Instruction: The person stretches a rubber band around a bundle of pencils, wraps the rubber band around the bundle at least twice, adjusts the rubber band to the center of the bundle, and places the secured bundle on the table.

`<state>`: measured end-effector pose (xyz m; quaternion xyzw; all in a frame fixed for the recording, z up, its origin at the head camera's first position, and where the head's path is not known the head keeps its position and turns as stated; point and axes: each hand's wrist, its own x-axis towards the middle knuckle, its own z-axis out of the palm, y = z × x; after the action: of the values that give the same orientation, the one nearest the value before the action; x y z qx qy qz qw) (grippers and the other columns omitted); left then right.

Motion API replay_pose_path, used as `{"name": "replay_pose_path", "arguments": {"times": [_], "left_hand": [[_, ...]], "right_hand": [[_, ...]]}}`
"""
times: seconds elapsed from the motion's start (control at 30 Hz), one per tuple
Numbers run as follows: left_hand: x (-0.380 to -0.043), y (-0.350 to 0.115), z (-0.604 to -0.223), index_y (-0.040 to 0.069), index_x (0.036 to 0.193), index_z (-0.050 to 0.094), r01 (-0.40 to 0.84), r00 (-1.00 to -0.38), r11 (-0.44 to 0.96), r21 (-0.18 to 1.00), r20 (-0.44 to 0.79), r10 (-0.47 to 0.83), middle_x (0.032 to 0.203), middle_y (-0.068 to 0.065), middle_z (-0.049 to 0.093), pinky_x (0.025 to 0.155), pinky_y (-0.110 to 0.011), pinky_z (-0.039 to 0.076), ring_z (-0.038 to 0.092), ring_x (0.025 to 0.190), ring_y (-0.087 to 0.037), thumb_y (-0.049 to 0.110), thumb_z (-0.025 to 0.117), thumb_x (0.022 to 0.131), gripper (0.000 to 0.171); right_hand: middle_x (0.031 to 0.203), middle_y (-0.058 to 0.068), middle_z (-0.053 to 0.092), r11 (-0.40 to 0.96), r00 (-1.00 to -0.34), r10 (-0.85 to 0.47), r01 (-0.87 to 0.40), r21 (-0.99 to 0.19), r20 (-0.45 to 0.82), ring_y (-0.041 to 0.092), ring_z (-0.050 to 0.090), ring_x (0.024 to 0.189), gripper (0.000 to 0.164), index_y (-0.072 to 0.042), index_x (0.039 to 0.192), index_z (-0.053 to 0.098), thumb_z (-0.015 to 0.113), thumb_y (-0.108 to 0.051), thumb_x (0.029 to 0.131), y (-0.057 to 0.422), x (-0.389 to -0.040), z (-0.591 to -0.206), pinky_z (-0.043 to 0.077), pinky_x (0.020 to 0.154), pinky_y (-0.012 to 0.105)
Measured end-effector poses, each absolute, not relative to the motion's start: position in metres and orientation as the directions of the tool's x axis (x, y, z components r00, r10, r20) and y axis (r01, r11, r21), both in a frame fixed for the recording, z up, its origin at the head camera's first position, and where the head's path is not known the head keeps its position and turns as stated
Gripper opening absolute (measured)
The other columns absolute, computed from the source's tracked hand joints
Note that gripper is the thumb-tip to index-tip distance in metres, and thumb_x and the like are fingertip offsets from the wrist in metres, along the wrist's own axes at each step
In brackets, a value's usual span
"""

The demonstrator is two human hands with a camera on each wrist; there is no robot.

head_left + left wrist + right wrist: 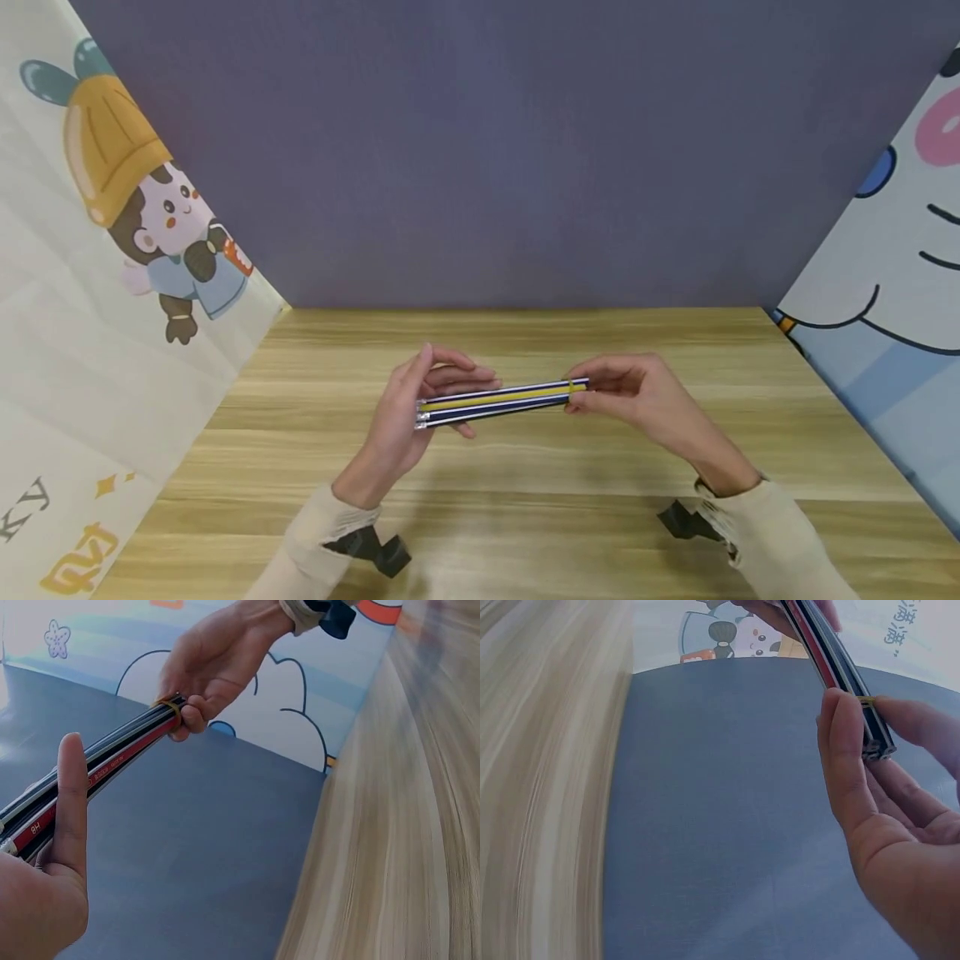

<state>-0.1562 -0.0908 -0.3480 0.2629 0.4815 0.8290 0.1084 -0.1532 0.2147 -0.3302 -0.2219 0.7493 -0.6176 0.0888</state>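
Note:
A bundle of striped pencils (498,400), with dark, white and yellow stripes, is held above the table, nearly level. A red stripe shows on the pencils (112,761) in the left wrist view. A yellow rubber band (572,387) circles the bundle close to its right end. My right hand (630,396) pinches that end between thumb and fingers, right by the rubber band (865,700). My left hand (408,408) lies against the other end, where silvery pencil tips show. Its fingers are fairly straight behind the pencils, and its thumb (73,802) stands straight across them.
Beneath the hands is a wood-grain table (525,533). A grey-blue panel (517,158) rises at its back edge. Cartoon-printed sheets stand at the left (90,350) and right (885,267). Black wrist mounts hang under both light sleeves.

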Motion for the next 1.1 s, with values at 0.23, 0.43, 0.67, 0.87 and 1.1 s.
{"name": "replay_pose_path", "arguments": {"times": [0.23,0.43,0.67,0.87,1.1], "left_hand": [[-0.153,-0.087,-0.347,0.004,0.109,0.062,0.083,-0.816,-0.515,0.853,0.355,0.456,0.112,-0.015,0.072,0.055,-0.03,0.06,0.069,0.108,-0.031,0.033,0.022,0.112,0.049],[-0.147,-0.086,-0.34,0.003,0.104,0.061,0.091,-0.804,-0.485,0.87,0.351,0.48,0.11,-0.014,0.073,0.056,-0.034,0.061,0.07,0.104,-0.031,0.032,0.023,0.112,0.049],[-0.149,-0.091,-0.336,0.003,0.105,0.059,0.078,-0.833,-0.49,0.868,0.327,0.446,0.111,-0.017,0.072,0.058,-0.039,0.062,0.068,0.107,-0.035,0.034,0.025,0.111,0.046],[-0.152,-0.089,-0.342,0.002,0.102,0.058,0.074,-0.855,-0.489,0.869,0.307,0.417,0.108,-0.016,0.072,0.056,-0.036,0.062,0.07,0.103,-0.033,0.035,0.028,0.111,0.046],[-0.15,-0.078,-0.347,0.002,0.095,0.06,0.111,-0.834,-0.457,0.883,0.333,0.44,0.105,-0.014,0.073,0.057,-0.036,0.062,0.071,0.099,-0.028,0.03,0.029,0.111,0.045]], "right_hand": [[0.096,0.016,0.074,0.119,-0.86,-0.478,-0.263,-0.958,0.176,0.032,0.073,0.085,0.028,-0.001,0.117,0.069,0.073,-0.007,0.09,0.209,-0.149,-0.331,0.061,0.077,0.042],[0.1,0.019,0.073,0.052,-0.793,-0.563,-0.313,-0.948,0.231,0.033,0.073,0.084,0.023,-0.004,0.116,0.071,0.07,-0.006,0.093,0.191,-0.145,-0.335,0.061,0.073,0.045],[0.103,0.014,0.072,0.119,-0.837,-0.496,-0.328,-0.937,0.23,0.031,0.072,0.083,0.028,0.001,0.12,0.067,0.069,-0.005,0.093,0.209,-0.151,-0.328,0.061,0.072,0.043],[0.093,0.016,0.073,0.113,-0.851,-0.476,-0.311,-0.944,0.223,0.03,0.072,0.08,0.019,0.0,0.111,0.07,0.07,-0.007,0.092,0.208,-0.152,-0.331,0.061,0.072,0.043],[0.095,0.014,0.074,0.039,-0.835,-0.464,-0.352,-0.935,0.295,0.033,0.073,0.082,0.02,-0.003,0.111,0.072,0.072,-0.004,0.09,0.187,-0.147,-0.342,0.061,0.075,0.044]]}}
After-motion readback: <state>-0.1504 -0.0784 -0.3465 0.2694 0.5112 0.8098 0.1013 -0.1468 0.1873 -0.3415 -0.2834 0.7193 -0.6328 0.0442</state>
